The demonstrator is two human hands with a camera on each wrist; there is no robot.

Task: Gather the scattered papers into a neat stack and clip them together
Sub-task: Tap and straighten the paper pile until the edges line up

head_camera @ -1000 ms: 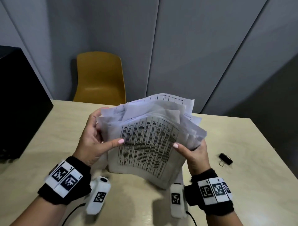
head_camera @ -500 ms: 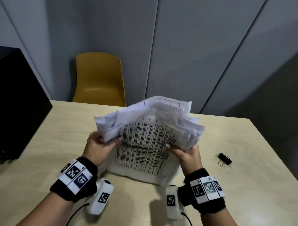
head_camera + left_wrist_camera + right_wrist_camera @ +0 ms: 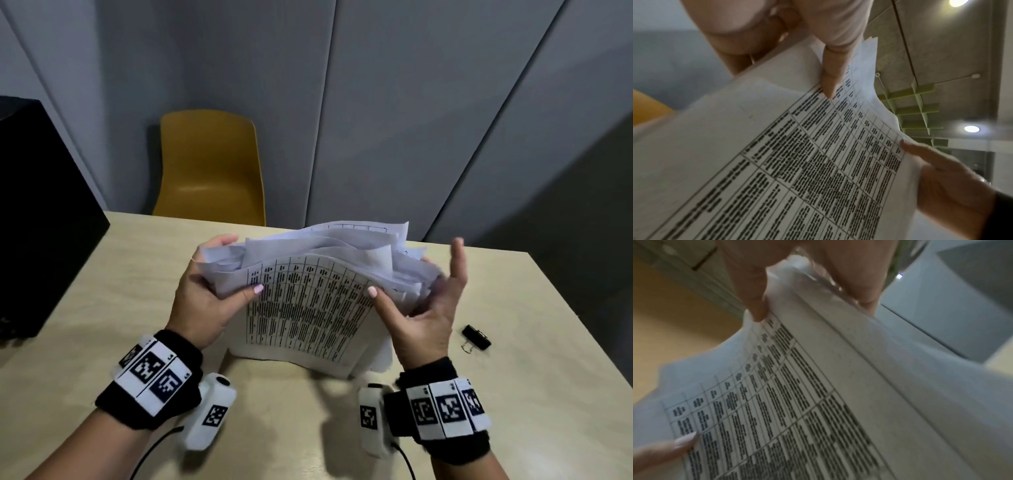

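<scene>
A loose bundle of white papers point(image 3: 308, 308) stands on its lower edge on the light wooden table point(image 3: 513, 394), its sheets uneven at the top. The front sheet carries a printed table point(image 3: 818, 162) point(image 3: 787, 402). My left hand point(image 3: 233, 270) grips the top left corner, thumb point(image 3: 830, 78) on the front sheet and fingers behind. My right hand point(image 3: 416, 274) is at the right edge with its thumb point(image 3: 756, 305) on the front sheet and its fingers straight and spread, the index finger raised clear. A black binder clip point(image 3: 476, 337) lies on the table to the right of that hand.
A black box point(image 3: 41, 219) stands on the table's left side. A yellow chair point(image 3: 209, 168) sits behind the far edge, against grey wall panels. The table's right edge point(image 3: 582, 325) runs close past the clip.
My right hand has let go of the right edge and its fingers have straightened and spread. My left hand has slid up to the top left corner. The bundle stays upright.
</scene>
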